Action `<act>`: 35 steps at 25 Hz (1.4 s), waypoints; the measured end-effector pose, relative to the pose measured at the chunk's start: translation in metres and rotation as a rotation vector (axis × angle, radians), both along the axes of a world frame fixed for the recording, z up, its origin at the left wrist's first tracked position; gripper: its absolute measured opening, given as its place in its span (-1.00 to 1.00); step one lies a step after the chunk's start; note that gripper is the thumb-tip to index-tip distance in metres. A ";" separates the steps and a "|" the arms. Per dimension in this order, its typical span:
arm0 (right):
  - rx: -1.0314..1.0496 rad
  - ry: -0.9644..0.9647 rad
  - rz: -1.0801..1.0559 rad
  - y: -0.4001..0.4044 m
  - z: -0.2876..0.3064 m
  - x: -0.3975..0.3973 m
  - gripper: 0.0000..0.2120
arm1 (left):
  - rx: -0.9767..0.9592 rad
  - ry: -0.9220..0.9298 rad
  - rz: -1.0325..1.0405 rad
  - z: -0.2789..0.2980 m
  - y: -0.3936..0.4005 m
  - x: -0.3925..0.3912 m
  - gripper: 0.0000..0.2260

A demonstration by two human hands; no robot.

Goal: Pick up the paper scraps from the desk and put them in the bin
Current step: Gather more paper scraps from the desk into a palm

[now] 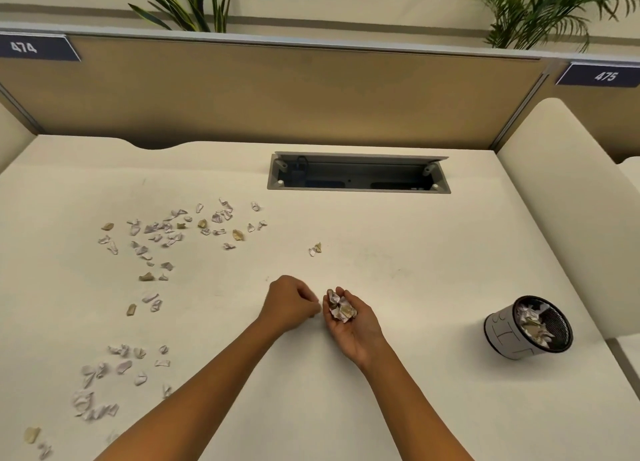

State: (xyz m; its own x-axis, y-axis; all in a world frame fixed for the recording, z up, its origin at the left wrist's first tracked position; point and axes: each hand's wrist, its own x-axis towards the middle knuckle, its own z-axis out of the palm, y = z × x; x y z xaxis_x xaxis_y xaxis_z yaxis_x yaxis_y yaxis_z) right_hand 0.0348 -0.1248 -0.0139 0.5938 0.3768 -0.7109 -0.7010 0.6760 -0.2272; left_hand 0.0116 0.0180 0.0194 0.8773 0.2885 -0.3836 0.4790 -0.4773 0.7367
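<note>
The right hand [349, 322] is lying palm up near the middle of the table [415, 252], toward its near edge, its fingers [341, 292] cupping loosely around a small wad of collected scraps [341, 309], white and tan pieces bunched together in the palm. The left hand [291, 304] is hovering just beside it, knuckles up, its fingers curling in with the tips turned toward the right palm; whether they are pinching a scrap cannot be told. Loose paper scraps [173, 232] are lying scattered across the left half of the table, one cluster spreading toward the far edge and another cluster [114, 374] lying closer to the near left corner. Two small pieces [315, 248] are sitting apart from the rest, near the table's middle, beyond the hands. The bin [528, 327], a small round grey container with a dark mesh inside, is standing near the right edge of the table, well apart from the hands, and is already holding crumpled scraps. A recessed cable tray [358, 173] is sitting open along the far edge, in front of the partition [277, 93].
</note>
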 end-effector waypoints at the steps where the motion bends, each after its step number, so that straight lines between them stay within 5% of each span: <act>1: -0.011 -0.013 0.020 0.000 0.000 -0.001 -0.83 | -0.018 -0.036 -0.019 0.005 -0.011 0.000 -0.95; 12: 0.041 0.043 -0.101 -0.012 0.003 0.007 -0.82 | 0.060 -0.297 0.057 0.003 -0.027 0.003 -0.91; 14: 0.044 0.076 -0.141 -0.016 0.003 0.010 -0.83 | 0.174 -0.307 0.086 -0.017 -0.005 0.001 -0.77; 18: 0.037 0.087 -0.166 -0.020 0.005 0.013 -0.85 | 0.380 -0.007 0.062 -0.059 0.020 -0.004 -0.25; 21: 0.036 0.086 -0.169 -0.022 0.005 0.014 -0.84 | 0.500 -0.045 0.065 -0.074 0.005 -0.004 -0.14; 28: 0.005 0.074 -0.193 -0.040 0.000 0.016 -0.85 | 0.509 -0.166 -0.152 -0.076 -0.018 0.047 -0.20; 35: -0.010 0.076 -0.221 -0.054 -0.002 0.020 -0.85 | 0.436 -0.199 -0.386 -0.073 -0.012 0.080 -0.50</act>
